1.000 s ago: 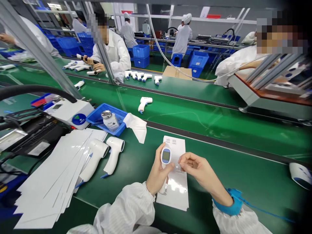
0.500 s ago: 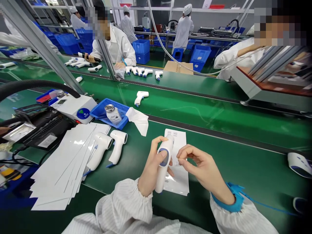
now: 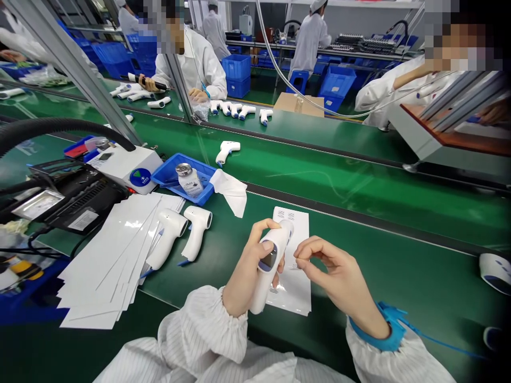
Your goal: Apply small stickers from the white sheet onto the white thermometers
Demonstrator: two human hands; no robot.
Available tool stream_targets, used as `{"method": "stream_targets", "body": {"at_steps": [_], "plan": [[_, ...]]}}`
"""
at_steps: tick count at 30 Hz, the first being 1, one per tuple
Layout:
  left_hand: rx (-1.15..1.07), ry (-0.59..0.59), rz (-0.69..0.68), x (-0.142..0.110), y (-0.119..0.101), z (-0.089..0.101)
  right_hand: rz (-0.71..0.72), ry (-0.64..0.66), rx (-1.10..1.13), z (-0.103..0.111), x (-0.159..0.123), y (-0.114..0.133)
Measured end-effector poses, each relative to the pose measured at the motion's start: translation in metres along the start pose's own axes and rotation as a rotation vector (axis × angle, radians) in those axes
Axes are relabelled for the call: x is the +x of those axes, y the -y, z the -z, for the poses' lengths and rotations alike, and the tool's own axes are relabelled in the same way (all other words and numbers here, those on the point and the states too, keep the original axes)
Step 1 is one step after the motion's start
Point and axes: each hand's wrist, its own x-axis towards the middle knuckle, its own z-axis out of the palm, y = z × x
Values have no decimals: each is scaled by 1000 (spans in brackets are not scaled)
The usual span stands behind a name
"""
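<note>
"Head view: what's the left hand (image 3: 249,274) doing?"

"It's clenched around a white thermometer (image 3: 271,260), fingers over the top and thumb beside the blue-rimmed display. The thermometer tilts, with its handle running down toward the lower left."

"And the right hand (image 3: 339,279)?"

"Curled, thumb and forefinger nearly meeting, just beside the thermometer's head. I can't tell whether anything tiny sits between them."

"What's under the grip?"

"A printed white sheet (image 3: 291,266) on the green belt (image 3: 399,282), partly beneath the thermometer."

"Left of the grip?"

"Two spare thermometers (image 3: 197,229) lie on the belt, beside a fanned stack of sheets (image 3: 107,260). Farther out, a blue tray (image 3: 167,186) holds a bottle (image 3: 189,181), with a tissue (image 3: 231,194) draped against its corner."

"Anything on the right wrist?"

"A blue strap (image 3: 393,330) over the white sleeve."
</note>
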Motion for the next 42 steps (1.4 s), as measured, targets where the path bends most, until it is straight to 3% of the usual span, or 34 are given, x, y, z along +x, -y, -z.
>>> {"method": "stream_targets", "body": {"at_steps": [42], "plan": [[-3, -28, 28, -1, 0, -6, -29, -56, -15, 2, -6, -4]]}}
